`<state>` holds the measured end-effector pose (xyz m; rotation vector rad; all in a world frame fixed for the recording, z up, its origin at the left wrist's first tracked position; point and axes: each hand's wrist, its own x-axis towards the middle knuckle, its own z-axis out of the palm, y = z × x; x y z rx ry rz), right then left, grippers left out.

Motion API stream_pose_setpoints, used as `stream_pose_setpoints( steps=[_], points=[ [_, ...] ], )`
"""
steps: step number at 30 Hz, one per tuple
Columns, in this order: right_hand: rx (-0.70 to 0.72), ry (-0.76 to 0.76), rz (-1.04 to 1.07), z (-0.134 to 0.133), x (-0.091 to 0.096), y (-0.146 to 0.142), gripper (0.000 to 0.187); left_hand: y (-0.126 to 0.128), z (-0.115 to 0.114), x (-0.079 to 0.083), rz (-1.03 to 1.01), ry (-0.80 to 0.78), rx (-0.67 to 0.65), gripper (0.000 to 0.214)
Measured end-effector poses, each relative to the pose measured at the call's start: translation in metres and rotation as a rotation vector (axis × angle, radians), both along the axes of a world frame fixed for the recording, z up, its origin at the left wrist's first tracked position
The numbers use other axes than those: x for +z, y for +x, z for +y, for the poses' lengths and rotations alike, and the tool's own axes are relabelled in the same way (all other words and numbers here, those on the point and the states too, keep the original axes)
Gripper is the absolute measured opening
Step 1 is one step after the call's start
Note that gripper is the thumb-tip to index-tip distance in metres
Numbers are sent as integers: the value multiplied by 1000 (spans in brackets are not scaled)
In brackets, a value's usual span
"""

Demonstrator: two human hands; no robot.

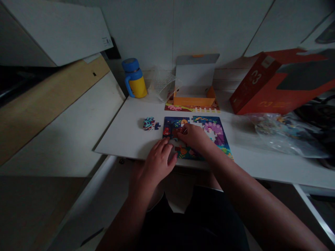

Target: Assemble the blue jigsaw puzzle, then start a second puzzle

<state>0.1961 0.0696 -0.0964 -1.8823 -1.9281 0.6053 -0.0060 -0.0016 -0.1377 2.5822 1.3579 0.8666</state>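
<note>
A partly assembled jigsaw puzzle with dark blue, purple and green pictures lies on the white table near its front edge. White gaps show in its middle and right part. My right hand is over the puzzle's centre, its thumb and fingers pinched on a puzzle piece that they mostly hide. At the lower left corner of the puzzle rests my left hand, fingers apart and holding nothing, fingertips touching the edge. Left of the puzzle sits a small pile of loose puzzle pieces, with a dark blue piece beside it.
Behind the puzzle stands an open orange box on a colourful printed sheet. A blue and yellow flask and crumpled clear plastic are at the back left. To the right are a red box and a plastic bag.
</note>
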Motion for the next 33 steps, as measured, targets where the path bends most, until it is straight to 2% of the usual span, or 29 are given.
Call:
stream_pose_setpoints(
  steps=[6, 11, 15, 23, 26, 29, 33],
  points=[
    [0, 7, 47, 1, -7, 4, 16, 0, 0, 0, 1, 2, 9, 19],
    [20, -122, 410, 3, -18, 15, 19, -1, 0, -2, -11, 0, 0, 21],
    [56, -146, 651, 1, -25, 23, 25, -2, 0, -4, -5, -2, 5, 21],
    [104, -101, 834, -7, -22, 25, 31, -1, -1, -2, -5, -1, 7, 20],
    [40, -74, 918, -6, -25, 23, 30, -1, 0, -3, -6, 0, 4, 22],
    [-51, -78, 1006, -4, -29, 22, 37, -2, 0, -4, -2, 1, 6, 24],
    [-51, -63, 1116, -4, -32, 22, 46, -1, 0, -4, 13, -8, 13, 22]
  ],
)
